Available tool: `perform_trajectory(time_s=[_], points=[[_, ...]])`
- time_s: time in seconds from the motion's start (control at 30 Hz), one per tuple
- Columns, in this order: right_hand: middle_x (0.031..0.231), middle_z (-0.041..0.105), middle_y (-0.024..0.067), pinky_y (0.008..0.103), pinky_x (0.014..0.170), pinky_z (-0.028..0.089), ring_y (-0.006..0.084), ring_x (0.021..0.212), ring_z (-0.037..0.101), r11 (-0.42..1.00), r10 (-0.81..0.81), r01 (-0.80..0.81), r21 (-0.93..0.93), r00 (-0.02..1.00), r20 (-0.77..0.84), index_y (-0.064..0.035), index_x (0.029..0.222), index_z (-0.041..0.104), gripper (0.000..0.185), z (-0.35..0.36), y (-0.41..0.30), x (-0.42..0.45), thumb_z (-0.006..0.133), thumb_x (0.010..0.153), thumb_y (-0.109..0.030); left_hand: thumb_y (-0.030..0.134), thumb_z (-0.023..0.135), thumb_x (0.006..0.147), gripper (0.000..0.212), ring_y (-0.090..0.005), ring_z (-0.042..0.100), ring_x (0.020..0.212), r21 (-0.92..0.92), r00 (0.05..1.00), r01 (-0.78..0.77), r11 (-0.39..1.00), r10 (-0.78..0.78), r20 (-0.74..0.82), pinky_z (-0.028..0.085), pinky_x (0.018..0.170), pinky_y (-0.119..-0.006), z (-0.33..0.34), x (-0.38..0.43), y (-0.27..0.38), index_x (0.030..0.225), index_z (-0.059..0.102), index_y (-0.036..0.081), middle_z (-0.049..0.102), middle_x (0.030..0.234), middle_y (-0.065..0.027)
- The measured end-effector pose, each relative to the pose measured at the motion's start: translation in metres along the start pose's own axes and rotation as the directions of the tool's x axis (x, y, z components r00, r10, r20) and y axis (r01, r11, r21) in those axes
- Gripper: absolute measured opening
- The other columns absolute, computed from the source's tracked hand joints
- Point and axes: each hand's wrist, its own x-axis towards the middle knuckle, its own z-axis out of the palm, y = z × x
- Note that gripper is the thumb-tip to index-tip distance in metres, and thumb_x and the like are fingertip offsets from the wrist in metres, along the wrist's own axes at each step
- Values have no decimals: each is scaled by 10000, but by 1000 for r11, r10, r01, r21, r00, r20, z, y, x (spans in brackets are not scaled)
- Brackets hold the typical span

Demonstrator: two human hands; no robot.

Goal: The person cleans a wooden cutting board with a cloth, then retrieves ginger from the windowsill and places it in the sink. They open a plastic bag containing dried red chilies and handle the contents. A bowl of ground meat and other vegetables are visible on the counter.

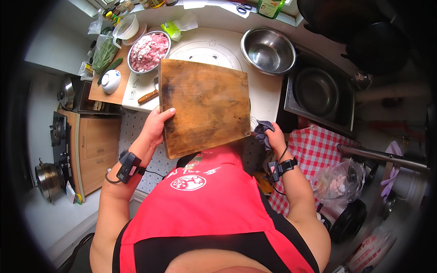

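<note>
A thick wooden cutting board [206,102], stained dark in places, is lifted at a tilt in front of my red apron. My left hand [157,124] grips its left edge, thumb lying on the upper face and fingers hidden behind. Bunched in my right hand [276,136] is a dark blue cloth [263,130], just off the board's lower right corner. Behind the board's left edge lies a knife with a wooden handle [148,97]; most of its blade is covered. A metal bowl of diced pink and white meat [150,51] stands beyond the board.
The white counter mat [264,99] carries a stainless steel basin [268,51] at the back right. A sink [319,92] holding a dark round pan is at right. Left are an upturned white bowl [111,82], bagged green vegetables [105,51] and a plastic strainer [126,28]. Scissors [240,6] lie on the sill.
</note>
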Motion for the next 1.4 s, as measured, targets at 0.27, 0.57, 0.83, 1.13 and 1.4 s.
perform_trajectory(time_s=[0.27, 0.57, 0.83, 1.13, 1.4], points=[[1028, 639, 110, 269, 539, 521, 187, 787, 654, 347, 138, -610, 712, 784, 605, -4, 1233, 498, 392, 14, -63, -16, 580, 940, -251, 141, 644, 888, 369, -105, 560, 994, 345, 923, -368, 864, 294, 248, 451, 890, -271, 38, -50, 57, 1205, 537, -14, 612, 1114, -44], [1101, 595, 137, 328, 848, 489, 216, 978, 607, 900, -347, 373, -225, 926, 148, -60, 1165, 588, 445, 77, -76, -64, 682, 736, -131, 122, 612, 903, 331, -130, 588, 991, 135, 956, -281, 950, 264, 131, 464, 886, -294, 47, -40, 57, 1205, 560, -3, 626, 1119, -60], [1101, 631, 155, 331, 669, 581, 230, 875, 664, 678, -2, -285, 678, 921, 389, 22, 1276, 471, 408, -3, -66, -59, 476, 896, -126, 135, 573, 927, 272, -166, 625, 941, -77, 987, -158, 984, 159, 14, 500, 841, -312, 8, -28, 32, 1163, 579, 0, 645, 1076, -79], [1313, 468, 221, 422, 1015, 409, 411, 1176, 474, 685, -474, 341, -644, 880, -38, -95, 1271, 535, 563, 21, -50, 24, 715, 746, -188, 134, 574, 925, 249, -171, 632, 921, -57, 980, -160, 985, 152, -125, 507, 823, -317, -11, -14, 3, 1132, 584, -4, 650, 1063, -85], [1074, 581, 120, 381, 866, 477, 309, 978, 562, 629, -612, 631, -454, 762, 211, -62, 1140, 621, 413, 98, -32, -23, 704, 736, -86, 155, 538, 937, 310, -209, 622, 984, -132, 973, -122, 984, 93, -212, 498, 882, -345, -22, -8, -15, 1196, 540, -15, 632, 1114, -115]])
